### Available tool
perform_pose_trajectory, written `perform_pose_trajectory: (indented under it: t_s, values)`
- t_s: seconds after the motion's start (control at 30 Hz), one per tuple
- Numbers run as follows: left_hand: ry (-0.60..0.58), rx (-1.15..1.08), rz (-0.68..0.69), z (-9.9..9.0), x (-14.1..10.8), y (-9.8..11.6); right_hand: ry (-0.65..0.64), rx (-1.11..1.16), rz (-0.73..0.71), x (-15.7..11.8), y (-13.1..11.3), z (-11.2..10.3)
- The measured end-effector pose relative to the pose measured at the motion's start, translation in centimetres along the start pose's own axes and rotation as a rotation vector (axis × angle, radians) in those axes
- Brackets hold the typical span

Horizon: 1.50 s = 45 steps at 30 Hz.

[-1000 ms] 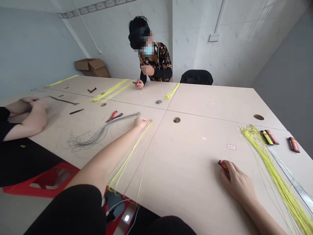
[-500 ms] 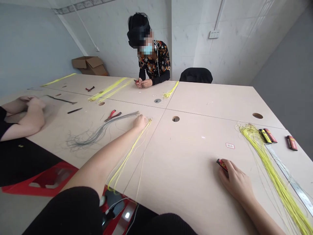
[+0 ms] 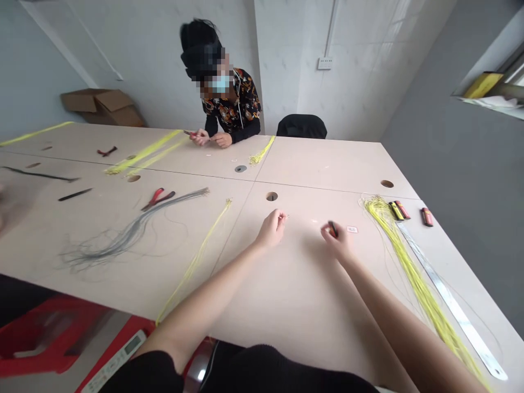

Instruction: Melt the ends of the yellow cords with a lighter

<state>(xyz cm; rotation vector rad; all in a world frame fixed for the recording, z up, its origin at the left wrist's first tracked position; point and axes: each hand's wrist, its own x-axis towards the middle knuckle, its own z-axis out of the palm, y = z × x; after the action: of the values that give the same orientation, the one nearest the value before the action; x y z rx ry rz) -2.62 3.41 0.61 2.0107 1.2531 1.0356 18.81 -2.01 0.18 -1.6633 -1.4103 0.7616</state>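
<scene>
My left hand (image 3: 273, 226) is closed in a pinch above the middle of the table. A tiny tip, which looks like the end of a thin cord, pokes out of its fingertips; the rest of it cannot be made out. My right hand (image 3: 338, 238), a little blurred, is closed around a dark and red lighter (image 3: 333, 229). The two hands are apart, facing each other. To the left of my left hand lies a thin bundle of yellow cords (image 3: 204, 240). A thicker bundle of yellow cords (image 3: 403, 262) stretches along the table to the right of my right hand.
Beside the thick bundle lie a metal ruler (image 3: 454, 305) and several lighters (image 3: 427, 217). Grey cords (image 3: 139, 224) and red-handled pliers (image 3: 158, 199) are at left. A cable hole (image 3: 272, 196) opens ahead. Across the table (image 3: 311, 158), a person (image 3: 233, 103) holds a tool.
My left hand has left the yellow cords' ends and moved right, in a pinch. My right hand has come inward and forward with the lighter. The view has turned right.
</scene>
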Motion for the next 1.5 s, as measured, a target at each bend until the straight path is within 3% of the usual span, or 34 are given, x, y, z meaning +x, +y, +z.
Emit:
perform_pose_trajectory:
  t_s: [0.13,0.27,0.4,0.57,0.83,1.5]
  values:
    - [0.045,-0.082,-0.031,2.8,-1.0,-0.7,-0.017,0.594,0.073,3.5,-1.9,4.0]
    - [0.015,-0.058,0.095,2.7,-1.4,-1.0,-0.196,0.757,0.074,4.2,-0.9,5.1]
    - [0.029,-0.033,0.246,2.6,-1.6,-0.6,-0.301,0.735,0.011,4.2,-0.1,4.2]
    - [0.08,-0.01,0.355,2.8,-1.6,-0.7,-0.385,0.516,-0.093,3.9,-0.7,3.9]
    - [0.101,0.02,0.298,2.6,-1.6,-0.5,-0.439,0.402,-0.14,3.6,-1.3,3.6]
    - [0.061,0.068,0.255,2.5,-1.4,-0.3,-0.368,0.33,-0.215,3.4,-1.6,3.7]
